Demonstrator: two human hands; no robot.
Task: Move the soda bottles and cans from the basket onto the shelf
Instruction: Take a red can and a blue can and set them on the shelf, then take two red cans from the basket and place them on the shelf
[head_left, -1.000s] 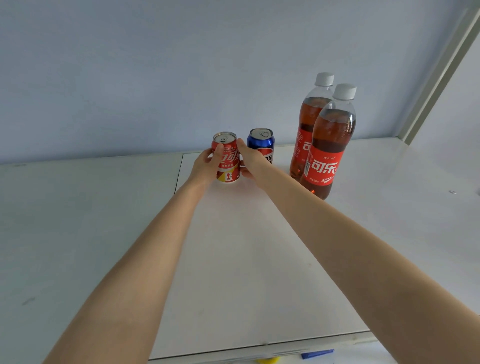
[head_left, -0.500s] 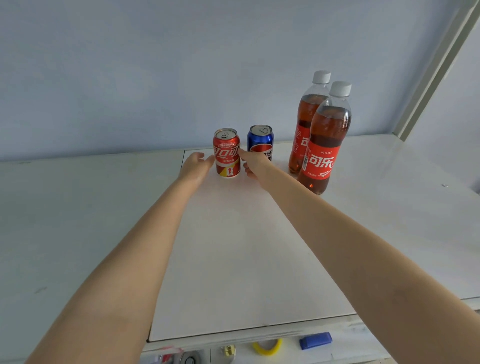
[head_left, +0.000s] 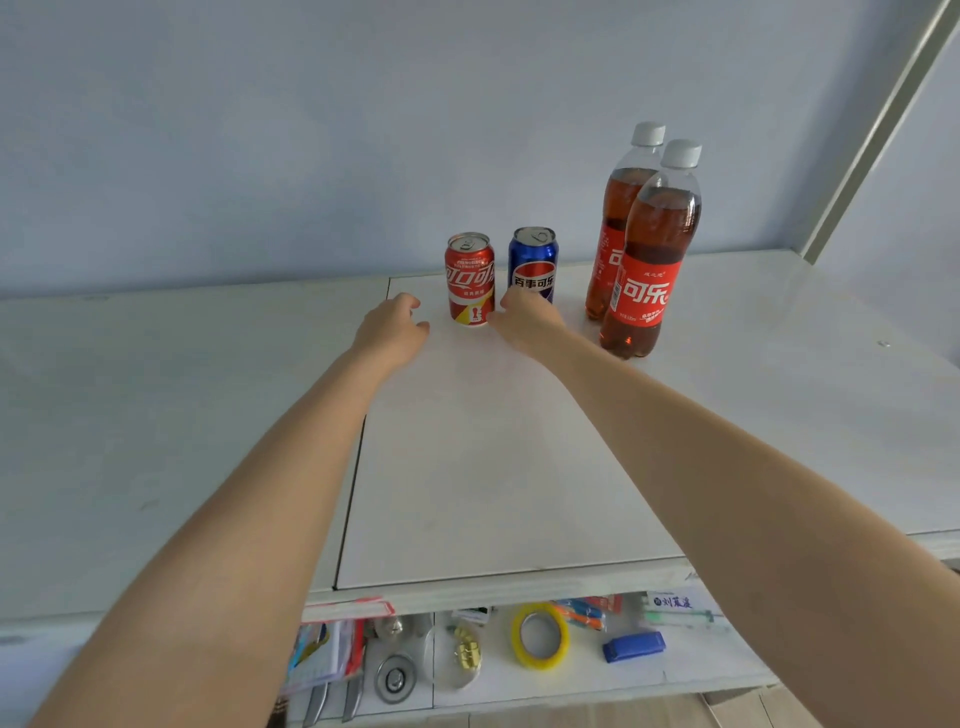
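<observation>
A red cola can (head_left: 469, 278) stands upright on the white shelf (head_left: 493, 457) near the back wall. Right beside it stands a blue cola can (head_left: 534, 262). Two cola bottles with white caps stand to the right, one (head_left: 647, 249) in front of the other (head_left: 615, 218). My left hand (head_left: 390, 328) hovers just left of the red can, fingers loosely curled, holding nothing. My right hand (head_left: 525, 322) sits just right of the red can's base, in front of the blue can, also holding nothing. The basket is out of view.
Below the shelf's front edge lies a lower shelf with a yellow tape roll (head_left: 540, 636), a blue stapler (head_left: 634, 646), pens, papers and small metal items. A white frame post (head_left: 878, 124) rises at the right. The blue wall stands close behind the cans.
Both hands let go of the red can and pulled back toward me. The can now stands alone on the shelf. My head has tilted down, revealing the lower shelf.
</observation>
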